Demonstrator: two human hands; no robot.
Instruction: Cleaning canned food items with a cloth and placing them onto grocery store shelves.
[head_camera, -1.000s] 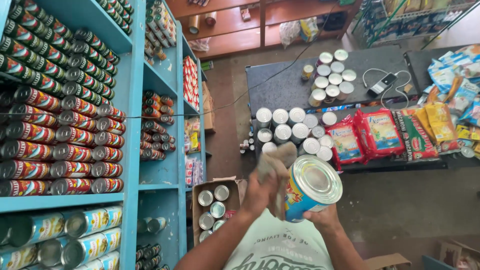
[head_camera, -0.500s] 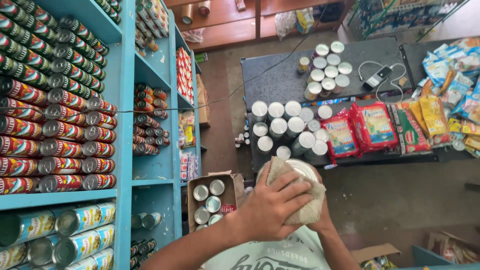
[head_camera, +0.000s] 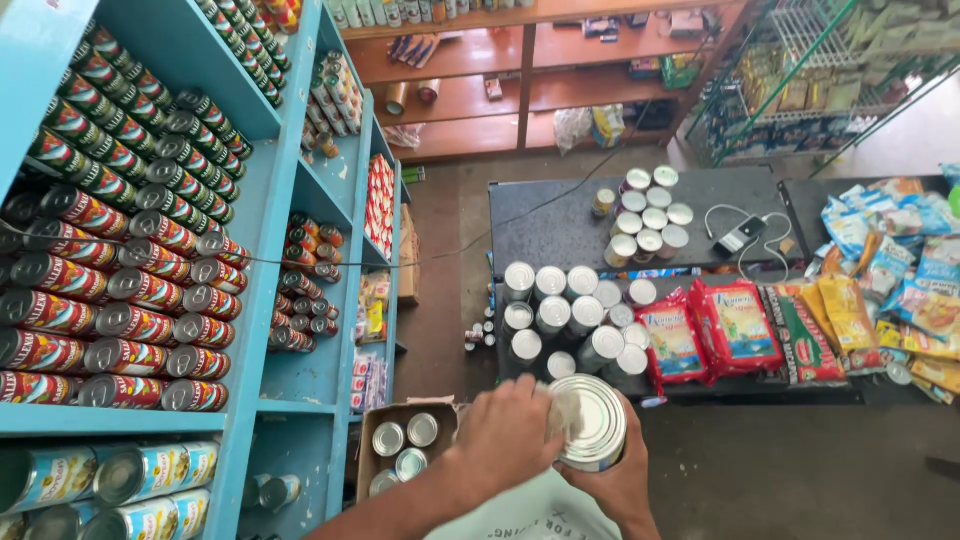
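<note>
A large tin can (head_camera: 596, 420) with a shiny silver lid is held low in the middle of the head view, lid facing up at me. My right hand (head_camera: 615, 485) cups it from below. My left hand (head_camera: 505, 432) presses a pale cloth (head_camera: 562, 402) against the can's left rim. Both forearms come up from the bottom edge.
A blue shelf unit (head_camera: 265, 300) at left is packed with stacked red-labelled cans (head_camera: 130, 290). Below lies a cardboard box (head_camera: 400, 450) holding a few tins. A dark table (head_camera: 560, 235) carries several silver-topped cans (head_camera: 570, 315), red packets (head_camera: 710, 335) and snack bags (head_camera: 890, 290).
The can's lid was uncovered a second ago, then my left hand covered it with the cloth. Now the hand and cloth have slid to the left rim and the lid shows again.
</note>
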